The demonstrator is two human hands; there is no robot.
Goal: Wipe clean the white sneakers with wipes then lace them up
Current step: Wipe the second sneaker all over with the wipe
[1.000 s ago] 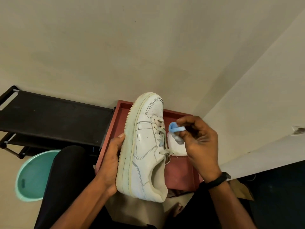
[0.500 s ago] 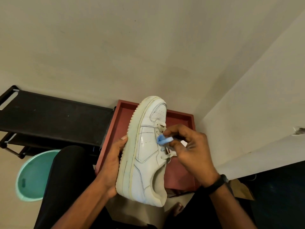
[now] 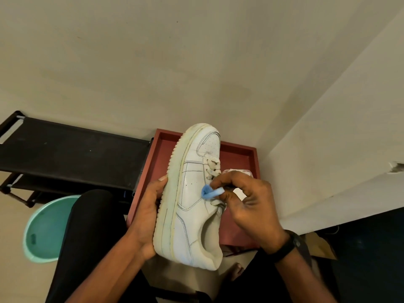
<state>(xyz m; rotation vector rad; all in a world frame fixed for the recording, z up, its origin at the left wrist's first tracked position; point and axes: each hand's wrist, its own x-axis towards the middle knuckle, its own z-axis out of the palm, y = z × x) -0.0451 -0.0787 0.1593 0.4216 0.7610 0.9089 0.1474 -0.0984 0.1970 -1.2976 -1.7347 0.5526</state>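
White leather formed the upper of the sneaker point(image 3: 192, 204), which was held on its side in the air above a red tray point(image 3: 238, 158). The toe pointed away from the person and the ribbed sole faced left. The midsole showed yellowish staining along its length.

The left hand point(image 3: 148, 213) gripped the sneaker from the sole side. The palm lay against the sole and the thumb tip rested on the sole edge near mid-length. The remaining fingers of this hand were hidden behind the sneaker.

The right hand point(image 3: 251, 202) pinched a folded blue wipe point(image 3: 211, 192) between thumb and curled fingers. The wipe touched the side panel of the upper, just beside the lower eyelet row. The laces point(image 3: 212, 169) were threaded through the upper eyelets, and a loose end hung near the collar, below the wipe. A black wristband point(image 3: 286, 248) sat on the right wrist.

A pale packet point(image 3: 238, 171) lay in the tray, mostly covered by the right hand. A black rack point(image 3: 65, 149) stood to the left of the tray, against the wall. A teal basin point(image 3: 43, 228) sat on the floor at lower left, partly hidden by a black-clad leg point(image 3: 87, 226).
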